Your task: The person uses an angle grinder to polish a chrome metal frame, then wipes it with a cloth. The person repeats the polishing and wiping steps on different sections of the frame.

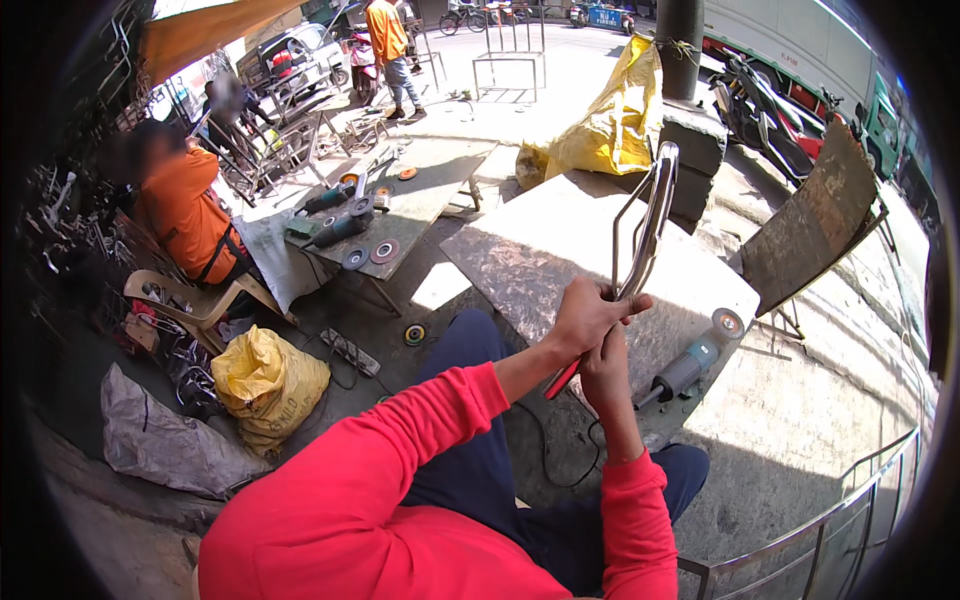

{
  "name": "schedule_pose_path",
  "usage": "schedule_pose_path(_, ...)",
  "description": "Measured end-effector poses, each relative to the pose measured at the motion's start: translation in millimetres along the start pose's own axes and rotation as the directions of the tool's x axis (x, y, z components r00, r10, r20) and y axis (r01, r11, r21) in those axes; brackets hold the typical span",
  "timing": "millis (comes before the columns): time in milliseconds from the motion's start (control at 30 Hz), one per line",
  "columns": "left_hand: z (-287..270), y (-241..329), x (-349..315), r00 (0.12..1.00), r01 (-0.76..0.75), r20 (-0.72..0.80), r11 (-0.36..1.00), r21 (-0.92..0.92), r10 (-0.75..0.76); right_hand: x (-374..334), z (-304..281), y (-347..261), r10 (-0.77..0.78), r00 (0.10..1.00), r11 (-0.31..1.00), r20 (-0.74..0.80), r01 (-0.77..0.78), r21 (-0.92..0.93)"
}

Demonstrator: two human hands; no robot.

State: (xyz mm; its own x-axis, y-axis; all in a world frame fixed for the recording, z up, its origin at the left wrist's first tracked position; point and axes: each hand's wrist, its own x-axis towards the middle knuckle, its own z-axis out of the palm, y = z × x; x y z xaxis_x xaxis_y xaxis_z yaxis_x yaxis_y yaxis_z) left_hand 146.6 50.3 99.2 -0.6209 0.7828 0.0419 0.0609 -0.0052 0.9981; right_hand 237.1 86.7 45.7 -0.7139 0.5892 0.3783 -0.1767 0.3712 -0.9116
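Observation:
A bent, shiny steel tube frame [652, 205] stands upright in front of me, its lower end in my grip. My left hand [590, 312] is wrapped around the bottom of the tube. My right hand [606, 372] sits just below it, closed on the same end. A thin red rod or handle [560, 381] pokes out between the two hands; which hand holds it I cannot tell. Both arms wear red sleeves, and my legs in dark blue trousers are below.
A stone slab table [545, 245] lies ahead, with an angle grinder [690, 365] at its near right edge. Left: a low bench [420, 200] with grinders and discs, a seated person in orange [185, 215], yellow sacks [265, 385]. A steel railing [830, 520] is at lower right.

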Motion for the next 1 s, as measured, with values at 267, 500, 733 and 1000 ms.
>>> schedule_pose_path(267,-12.3,-14.7,3.8,0.985,-0.022,0.175,0.997,0.079,0.008,0.4,-1.7,-5.5,0.005,1.0,1.0,0.002,-0.005,-0.023)
schedule_pose_path(500,-36.7,-12.9,7.1,0.991,-0.023,0.135,0.974,0.225,-0.008,-10.3,-62.5,-5.3,0.249,0.866,0.956,0.433,-0.147,-0.255)
schedule_pose_path(733,-63.2,-32.6,22.1,0.953,0.091,-0.286,0.803,0.589,0.102,-16.3,-92.2,32.0,0.382,0.922,0.868,0.062,-0.335,-0.366)
schedule_pose_path(1000,-119.2,-60.8,29.2,0.825,-0.023,-0.425,0.773,0.635,0.373,-18.0,-101.2,81.6,0.437,0.891,0.845,0.12,-0.362,-0.394)
